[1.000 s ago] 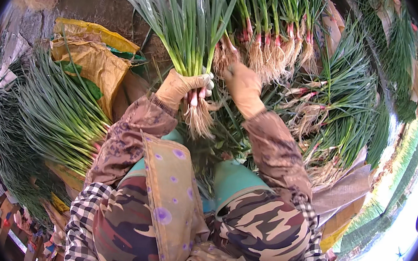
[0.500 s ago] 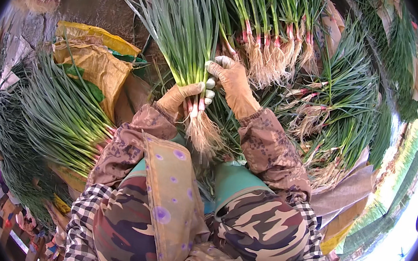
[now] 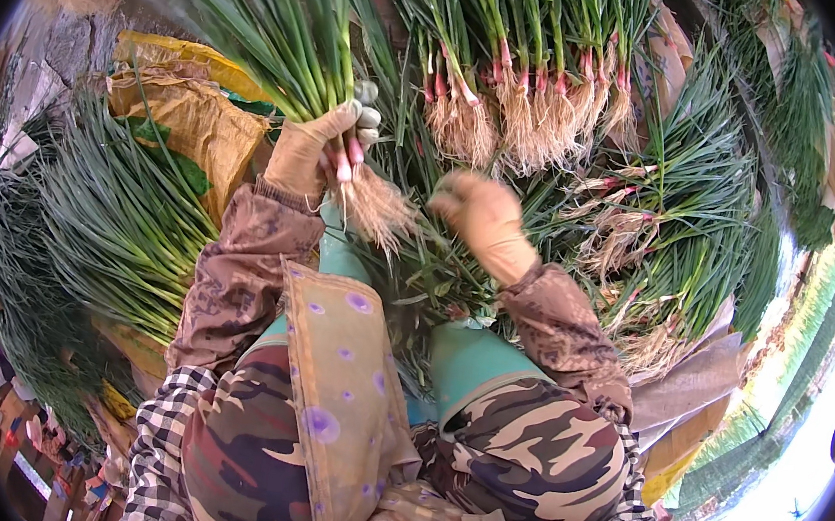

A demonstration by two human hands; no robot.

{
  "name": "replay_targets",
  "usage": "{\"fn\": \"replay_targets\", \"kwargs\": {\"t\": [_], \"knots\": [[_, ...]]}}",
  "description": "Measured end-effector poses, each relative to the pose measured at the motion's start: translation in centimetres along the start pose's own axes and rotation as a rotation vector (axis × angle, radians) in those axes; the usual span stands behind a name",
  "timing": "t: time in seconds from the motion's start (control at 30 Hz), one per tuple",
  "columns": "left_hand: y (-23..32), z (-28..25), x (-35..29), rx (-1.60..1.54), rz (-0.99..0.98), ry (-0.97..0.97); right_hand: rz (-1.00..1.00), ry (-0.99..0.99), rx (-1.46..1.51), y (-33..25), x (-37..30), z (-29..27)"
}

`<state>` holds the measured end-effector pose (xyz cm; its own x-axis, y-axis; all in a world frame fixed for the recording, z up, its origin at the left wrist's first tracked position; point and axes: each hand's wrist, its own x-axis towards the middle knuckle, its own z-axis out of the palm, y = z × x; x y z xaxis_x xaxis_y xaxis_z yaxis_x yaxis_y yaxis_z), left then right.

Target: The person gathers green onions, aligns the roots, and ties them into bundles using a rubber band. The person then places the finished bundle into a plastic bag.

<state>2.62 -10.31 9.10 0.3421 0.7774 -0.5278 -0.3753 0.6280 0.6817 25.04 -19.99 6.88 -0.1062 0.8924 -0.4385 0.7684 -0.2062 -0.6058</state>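
Observation:
My left hand [image 3: 310, 150], in a tan glove with pale fingertips, is closed around a bunch of spring onions [image 3: 301, 58]. Their green leaves point up and to the left, while the pinkish stems and pale stringy roots [image 3: 374, 206] stick out below the fist. Apart from the bunch, my right hand [image 3: 487, 222], gloved the same way, hovers over loose green leaves. Motion blurs its fingers, so their closing cannot be made out. Beyond it lies a row of spring onion bunches [image 3: 539, 91], roots toward me.
A large heap of spring onions [image 3: 125, 222] lies at my left beside a yellow woven sack [image 3: 193, 134]. More loose onions [image 3: 683, 216] lie at the right, above brown sacking [image 3: 682, 381]. My knees, in camouflage cloth [image 3: 530, 452], frame the near side.
My left hand has carried the bunch up and to the left. My right hand has come off the bunch and moved down and to the right, uncovering more roots in the far row.

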Motion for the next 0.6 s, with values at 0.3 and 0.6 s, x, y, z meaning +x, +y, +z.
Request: {"fn": "replay_targets", "kwargs": {"t": [0.3, 0.6], "knots": [[-3.4, -0.2, 2.6, -0.388, -0.265, -0.053, -0.041, 0.470, -0.224, 1.0, 7.0, -3.2], [-4.5, 1.0, 1.8, -0.138, -0.309, 0.160, -0.182, -0.075, -0.458, -5.3, 1.7, 0.6]]}}
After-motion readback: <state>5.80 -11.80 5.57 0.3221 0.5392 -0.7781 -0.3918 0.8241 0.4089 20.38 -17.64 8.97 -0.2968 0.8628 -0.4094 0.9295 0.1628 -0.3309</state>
